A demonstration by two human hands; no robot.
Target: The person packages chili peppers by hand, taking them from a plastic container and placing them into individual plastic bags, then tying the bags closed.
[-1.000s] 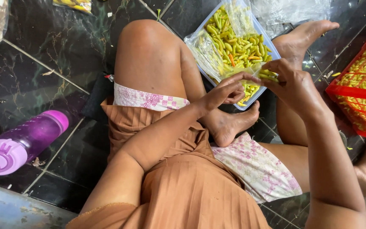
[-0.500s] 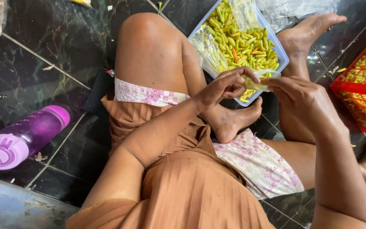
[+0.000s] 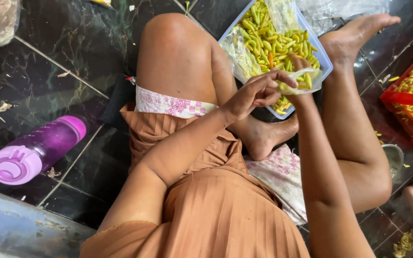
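Head view, near to far. Nearest, at lower left, a purple bottle lying on its side on the dark tiled floor, lid closed. Further up, left hand with fingers curled, pinching the edge of a small clear plastic bag. Right hand mostly hidden behind the bag, gripping it from the other side; yellow-green chillies inside the bag. Just behind both hands, a blue tray on the floor between the legs, lined with clear plastic and full of yellow-green chillies, a few orange. At far right, a red crate holding more yellow chillies.
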